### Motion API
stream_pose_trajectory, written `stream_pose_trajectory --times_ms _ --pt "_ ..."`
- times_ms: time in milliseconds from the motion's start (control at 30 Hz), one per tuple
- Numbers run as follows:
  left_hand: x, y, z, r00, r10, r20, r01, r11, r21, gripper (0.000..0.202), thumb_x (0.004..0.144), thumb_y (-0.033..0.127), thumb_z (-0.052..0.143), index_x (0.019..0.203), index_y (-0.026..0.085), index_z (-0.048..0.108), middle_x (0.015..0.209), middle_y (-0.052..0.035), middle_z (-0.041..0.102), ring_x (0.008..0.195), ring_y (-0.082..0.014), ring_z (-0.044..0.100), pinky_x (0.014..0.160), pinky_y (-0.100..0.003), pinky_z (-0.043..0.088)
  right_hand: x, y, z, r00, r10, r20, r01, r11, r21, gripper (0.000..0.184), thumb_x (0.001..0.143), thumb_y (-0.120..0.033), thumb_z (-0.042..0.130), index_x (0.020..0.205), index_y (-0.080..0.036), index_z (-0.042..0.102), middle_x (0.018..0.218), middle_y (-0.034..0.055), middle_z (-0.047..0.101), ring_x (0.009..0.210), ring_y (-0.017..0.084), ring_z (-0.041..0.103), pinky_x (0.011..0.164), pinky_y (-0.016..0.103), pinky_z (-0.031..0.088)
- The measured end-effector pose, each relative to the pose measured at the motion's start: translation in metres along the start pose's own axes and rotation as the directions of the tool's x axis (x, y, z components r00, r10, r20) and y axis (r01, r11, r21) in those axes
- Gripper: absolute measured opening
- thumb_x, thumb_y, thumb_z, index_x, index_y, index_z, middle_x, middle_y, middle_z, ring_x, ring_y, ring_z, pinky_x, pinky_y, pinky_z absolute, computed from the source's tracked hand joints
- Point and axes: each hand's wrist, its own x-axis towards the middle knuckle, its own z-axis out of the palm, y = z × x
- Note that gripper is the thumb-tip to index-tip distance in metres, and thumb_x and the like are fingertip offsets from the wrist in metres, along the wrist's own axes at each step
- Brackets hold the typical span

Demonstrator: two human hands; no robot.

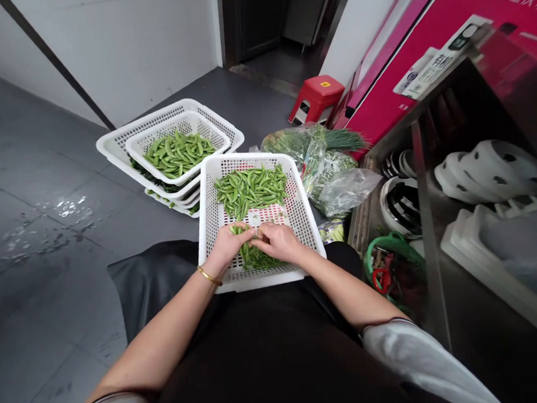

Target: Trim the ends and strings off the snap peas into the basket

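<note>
From my distant place I watch two bare hands over a white basket (304,217), in the lower centre of the frame, at the person's lap. The left hand (229,242) has its grip closed around a few green pods (236,230) — their ends come out above the fingers. The right hand (279,239) meets it with bent fingers; whether its grip pinches something, I cannot tell, because the contact is too small to see.

I judge these pods to be very light, smooth and a little slippery, firm but easy to snap or bruise. I would take one at its end, between thumb and fingertip, with soft pressure only.

In the same basket, a heap of pods (251,187) fills the far part, and a clump of fine green bits (260,261) lies at the near side, under the hands.

In the upper left, a smaller basket (208,131) carries a pile of pods (180,154) — it sits inside a larger basket (148,121). Right of centre, plastic bags (350,191) hold green vegetables. Lower right, a green basket (368,262) contains something red, not clear to me.
</note>
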Motion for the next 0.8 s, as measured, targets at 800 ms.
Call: stream_pose_trajectory --times_ms 800 --pt "0.002 0.025 -0.017 0.905 0.031 0.425 -0.043 0.999 0.018 0.057 0.074 0.022 0.065 0.127 0.02 0.046 0.068 0.0003 0.061 0.052 -0.0113 0.057 0.051 -0.022 0.046 0.009 0.008 -0.019 0.905 -0.415 -0.094 0.409 0.91 -0.071 0.02 0.09 -0.024 0.044 0.081 -0.017 0.06 0.075 0.003 0.061 0.07 0.013 0.054 0.061 0.023 0.037"
